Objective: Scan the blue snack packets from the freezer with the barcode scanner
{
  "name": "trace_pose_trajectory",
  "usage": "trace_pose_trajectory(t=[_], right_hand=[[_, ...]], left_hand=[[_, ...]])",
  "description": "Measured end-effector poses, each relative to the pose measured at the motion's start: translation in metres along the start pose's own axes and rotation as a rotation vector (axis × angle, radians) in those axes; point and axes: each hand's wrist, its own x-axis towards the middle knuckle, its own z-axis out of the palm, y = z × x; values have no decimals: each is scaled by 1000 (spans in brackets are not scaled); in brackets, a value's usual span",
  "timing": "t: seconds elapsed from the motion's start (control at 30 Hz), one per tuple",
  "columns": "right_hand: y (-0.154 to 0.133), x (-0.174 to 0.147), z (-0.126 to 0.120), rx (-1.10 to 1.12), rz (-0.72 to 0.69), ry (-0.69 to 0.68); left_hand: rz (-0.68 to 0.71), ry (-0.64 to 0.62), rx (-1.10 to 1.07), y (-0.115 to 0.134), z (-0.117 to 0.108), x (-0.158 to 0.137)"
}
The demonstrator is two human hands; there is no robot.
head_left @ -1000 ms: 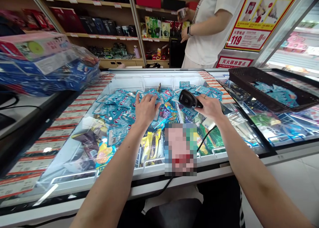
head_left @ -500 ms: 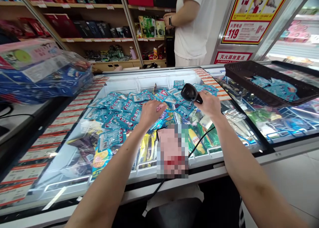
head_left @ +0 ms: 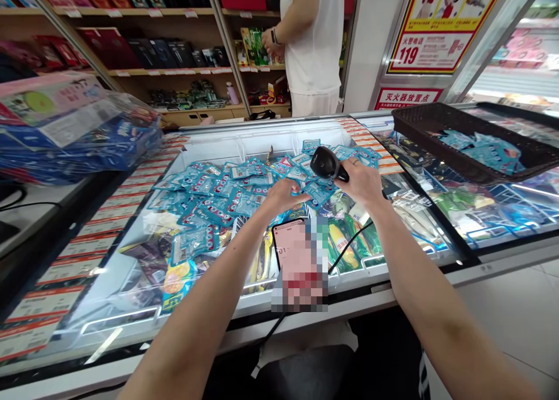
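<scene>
My right hand (head_left: 361,181) is wrapped round the handle of a black barcode scanner (head_left: 324,163), its head pointing left over the packets. A cable trails from under my right wrist toward the front edge. My left hand (head_left: 283,196) is just left of the scanner, low over the pile, with thumb and fingers apart and nothing visible in them. Beneath both hands a heap of small blue packets (head_left: 209,187) is spread over the glass top of a chest freezer (head_left: 131,272). A phone (head_left: 293,245), partly blurred out, lies in front of my hands.
On the right a dark brown basket (head_left: 419,120) holds more blue packets. Plastic-wrapped boxes (head_left: 74,126) are stacked at the left. Behind the freezer stands a person in a white shirt (head_left: 317,45), beside shelves (head_left: 152,71) of goods. Orange-and-white price labels (head_left: 61,272) line the freezer glass.
My left hand has moved right, toward the scanner, and its thumb now stretches away from the fingers. The scanner has shifted slightly left. The person behind appears further left.
</scene>
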Motion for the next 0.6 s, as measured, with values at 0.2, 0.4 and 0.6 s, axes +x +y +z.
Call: trace_pose_trajectory(t=[0.2, 0.4, 0.6], right_hand=[[-7, -1, -2, -7, -41, -38], [-15, -3, -5, 26, -176, -79], [-21, -6, -6, 34, -298, -119]], left_hand=[[-123, 175, -508, -30, -19, -19], [-62, 418, -565, -52, -28, -25], [-11, 498, -407, -57, -30, -27]])
